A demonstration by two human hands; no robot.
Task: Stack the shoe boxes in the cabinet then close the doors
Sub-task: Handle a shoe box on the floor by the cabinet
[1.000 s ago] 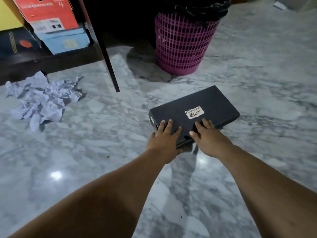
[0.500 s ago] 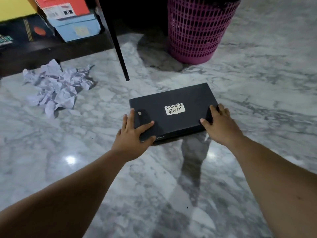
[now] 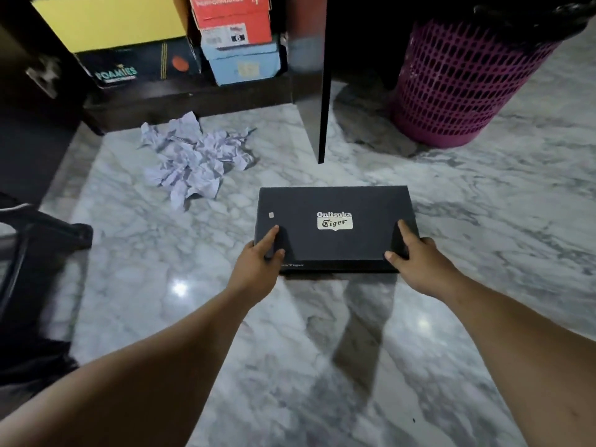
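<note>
A black shoe box (image 3: 335, 204) with a white logo label lies on the marble floor in front of me. My left hand (image 3: 258, 269) grips its near left corner and my right hand (image 3: 416, 262) grips its near right corner. Ahead stands the dark cabinet (image 3: 180, 98), its right door (image 3: 322, 91) swung open edge-on toward me. Inside are a yellow box (image 3: 113, 24) on a dark box (image 3: 138, 64), and a red box (image 3: 232, 21) on a light blue box (image 3: 245, 64).
Crumpled white paper (image 3: 193, 159) lies on the floor before the cabinet. A pink mesh bin (image 3: 458, 85) with a black liner stands at the right. A dark object (image 3: 35, 253) sits at the left edge.
My hands slid from the box's near edge out to its two near corners. The box turned square to me, and the view swung toward the cabinet.
</note>
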